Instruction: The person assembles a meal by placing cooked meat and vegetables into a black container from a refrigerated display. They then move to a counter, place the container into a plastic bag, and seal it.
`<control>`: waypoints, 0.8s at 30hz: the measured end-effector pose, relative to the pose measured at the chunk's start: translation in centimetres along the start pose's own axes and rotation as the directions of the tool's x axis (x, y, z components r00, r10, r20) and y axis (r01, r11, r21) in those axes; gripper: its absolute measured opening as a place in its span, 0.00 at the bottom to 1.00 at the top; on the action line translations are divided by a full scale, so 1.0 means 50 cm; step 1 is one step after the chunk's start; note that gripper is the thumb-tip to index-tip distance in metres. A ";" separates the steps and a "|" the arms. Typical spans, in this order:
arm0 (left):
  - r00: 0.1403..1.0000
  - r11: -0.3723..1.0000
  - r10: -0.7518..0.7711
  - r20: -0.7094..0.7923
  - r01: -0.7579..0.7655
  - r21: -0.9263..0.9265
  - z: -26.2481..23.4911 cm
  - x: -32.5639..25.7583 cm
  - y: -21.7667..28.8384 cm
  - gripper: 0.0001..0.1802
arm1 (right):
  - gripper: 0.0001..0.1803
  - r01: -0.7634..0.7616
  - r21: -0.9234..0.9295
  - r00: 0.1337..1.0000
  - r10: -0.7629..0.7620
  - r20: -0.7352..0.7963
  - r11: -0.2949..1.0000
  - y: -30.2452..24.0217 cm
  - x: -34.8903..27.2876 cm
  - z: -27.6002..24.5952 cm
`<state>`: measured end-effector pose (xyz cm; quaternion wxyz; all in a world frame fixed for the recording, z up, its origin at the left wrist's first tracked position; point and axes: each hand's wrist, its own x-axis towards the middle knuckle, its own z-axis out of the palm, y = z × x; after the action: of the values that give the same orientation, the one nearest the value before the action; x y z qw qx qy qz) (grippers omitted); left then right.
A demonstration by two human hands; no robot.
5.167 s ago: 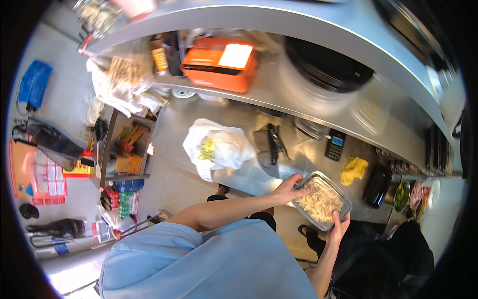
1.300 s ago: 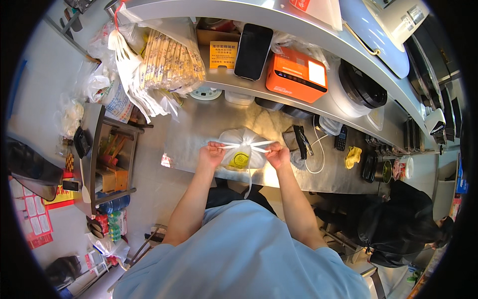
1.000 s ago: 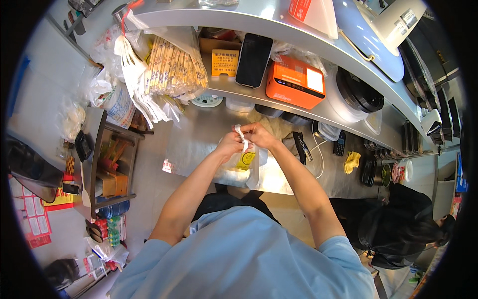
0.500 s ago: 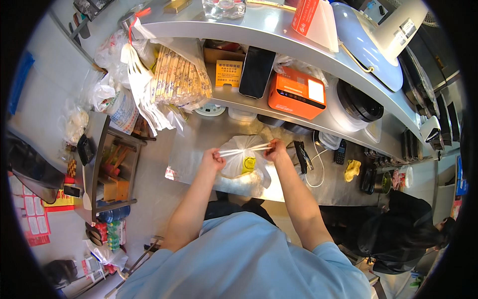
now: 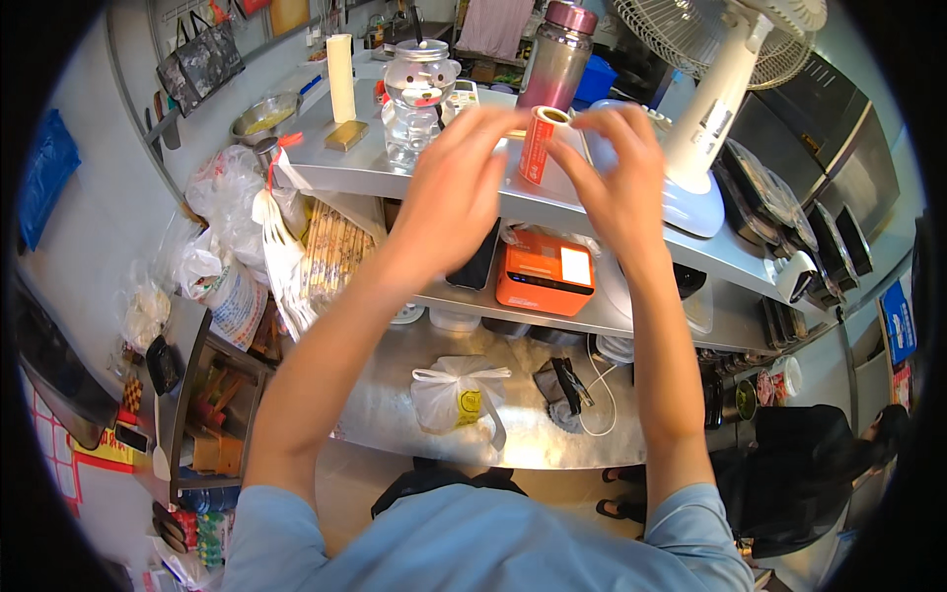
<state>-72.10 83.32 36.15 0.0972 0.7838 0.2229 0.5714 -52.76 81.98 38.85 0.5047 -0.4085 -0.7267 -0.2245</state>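
One blurred left hand (image 5: 452, 192), its grip unclear, hangs left of the red-and-white roll (image 5: 537, 153); the right hand (image 5: 623, 183), seemingly nearer, thumb and fingers parted, flanks its right. The roll stands upright on the top shelf (image 5: 312, 150), before a bottle (image 5: 559, 64).

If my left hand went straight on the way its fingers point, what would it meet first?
Most likely the red-and-white roll on the upper shelf, just ahead of your left hand; blur and unclear depth hide whether they touch.
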 end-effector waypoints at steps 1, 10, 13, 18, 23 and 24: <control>0.997 0.997 0.070 -0.027 -0.070 0.025 0.025 0.054 -0.026 0.19 | 0.14 -0.008 -0.100 0.997 0.016 0.079 0.995 0.014 0.027 0.016; 0.945 0.997 0.023 0.325 -0.045 0.059 0.064 0.118 -0.133 0.13 | 0.12 -0.181 0.183 0.899 0.088 0.428 0.966 0.107 0.029 -0.037; 0.930 0.999 0.004 0.367 -0.019 0.036 0.056 0.133 -0.130 0.12 | 0.11 -0.284 0.202 0.800 0.116 0.588 0.937 0.088 0.071 -0.042; 0.934 0.999 0.048 0.355 -0.038 -0.036 0.057 0.140 -0.140 0.12 | 0.10 -0.169 0.232 0.709 -0.045 0.704 0.958 0.079 0.116 -0.030; 0.928 0.997 0.065 0.366 -0.044 -0.065 0.058 0.142 -0.153 0.11 | 0.08 0.010 0.216 0.692 -0.162 0.703 0.976 0.070 0.128 -0.028; 0.930 0.998 0.064 0.362 -0.050 -0.050 0.059 0.138 -0.152 0.11 | 0.08 0.036 0.197 0.690 -0.167 0.705 0.980 0.064 0.127 -0.029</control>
<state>-69.44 93.52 37.97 0.1357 0.8800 0.1668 0.4235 -50.31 85.06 44.96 0.2003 -0.3788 -0.9034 -0.0130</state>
